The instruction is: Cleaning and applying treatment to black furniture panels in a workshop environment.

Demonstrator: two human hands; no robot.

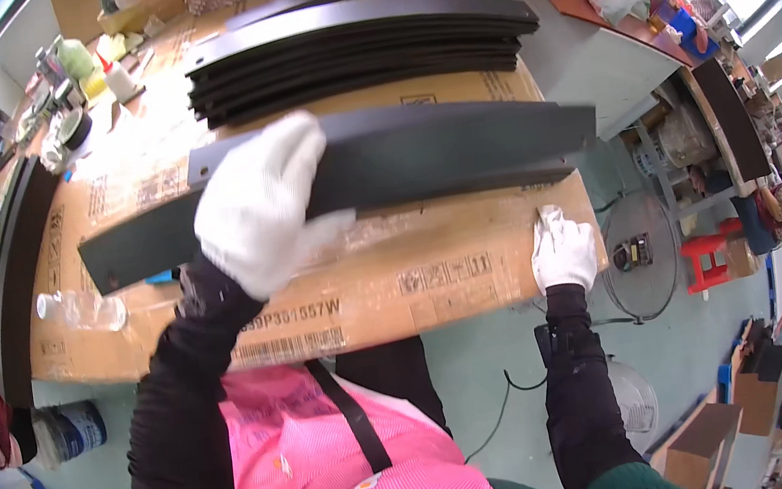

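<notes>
My left hand (254, 209), in a white knit glove, is over a long dark flat panel (448, 150). Its fingers reach over the panel's upper edge and the thumb lies across the front face, gripping it. The panel slants slightly, its left end lower, above the cardboard-covered table (368, 293). Behind and under it part of another dark panel (373, 121) shows. At the table's right front corner, my right hand (564, 251), also gloved in white, rests with its fingers bunched together. Whatever those fingers hold, if anything, cannot be made out.
A stack of dark panels (362, 46) lies at the back. More long panels (24, 289) stand along the left edge. A clear plastic bottle (82, 311) lies at front left; a white glue bottle (117, 80) stands behind. A fan (637, 253) and red stool (705, 260) are right.
</notes>
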